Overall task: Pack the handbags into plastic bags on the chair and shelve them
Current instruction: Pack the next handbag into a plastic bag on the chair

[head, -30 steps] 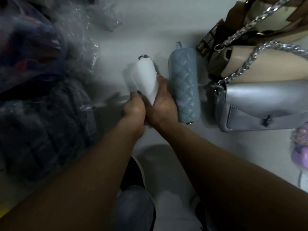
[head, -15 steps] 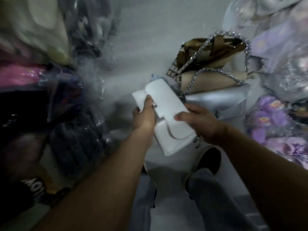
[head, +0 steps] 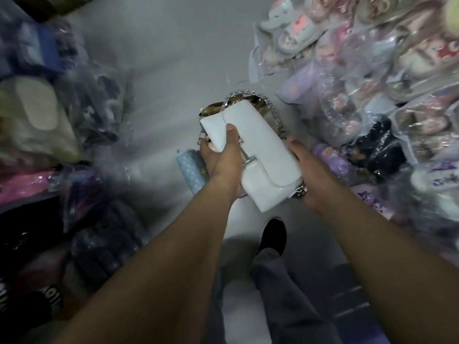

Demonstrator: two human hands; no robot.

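I hold a white flap handbag [head: 263, 155] with a silver clasp in both hands, lifted above the floor. My left hand [head: 223, 155] grips its upper left end, thumb on the flap. My right hand [head: 306, 177] cups its lower right end, where a silver chain link shows. Below my left hand a light blue quilted handbag [head: 191, 170] lies on the grey floor. Behind the white bag, a brown bag with a silver chain strap [head: 273, 112] is partly hidden.
Plastic-wrapped slippers and plush goods [head: 360, 78] pile up on the right. Bagged dark and coloured items [head: 74, 135] crowd the left side. A strip of grey floor [head: 173, 65] runs between them. My legs and one black shoe [head: 272, 234] are below.
I picked the white handbag up off the floor beside the blue quilted bag and raised it. The view swung away from the floor bags toward the right-hand pile.
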